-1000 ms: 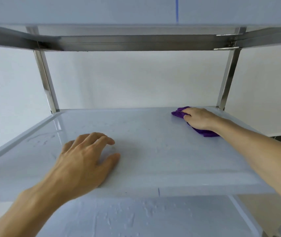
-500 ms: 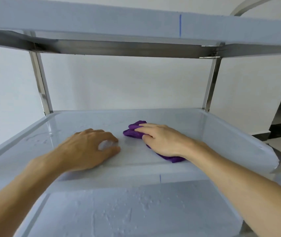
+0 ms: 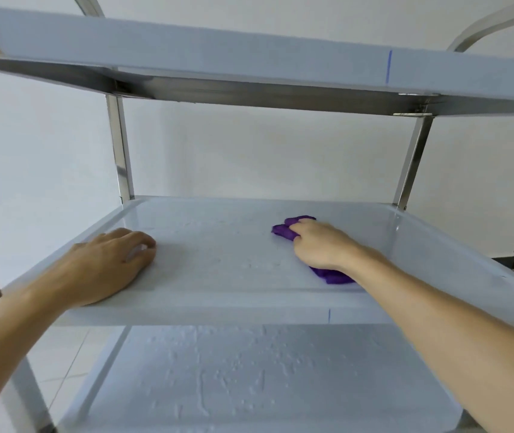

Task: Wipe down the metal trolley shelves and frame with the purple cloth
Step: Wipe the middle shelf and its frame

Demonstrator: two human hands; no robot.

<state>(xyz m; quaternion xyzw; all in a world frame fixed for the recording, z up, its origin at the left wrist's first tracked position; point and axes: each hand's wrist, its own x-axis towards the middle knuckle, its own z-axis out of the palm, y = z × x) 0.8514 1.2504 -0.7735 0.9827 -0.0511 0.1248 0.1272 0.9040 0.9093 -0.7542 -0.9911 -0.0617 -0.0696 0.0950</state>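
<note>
On middle shelf (image 3: 218,254): two hands, one purple cloth (image 3: 287,231).

Middle pale-grey film-covered metal shelf (image 3: 233,245): open surface between left hand (image 3: 105,264), resting near the left edge, and right hand (image 3: 321,245) on the crumpled purple cloth (image 3: 293,229) towards the right edge. Far edge bare. Overhead, upper pale-grey shelf (image 3: 249,54) limits height. Shiny steel uprights at far-left corner (image 3: 121,151) and far-right corner (image 3: 411,160) block both. Raised rim along the right edge.
</note>
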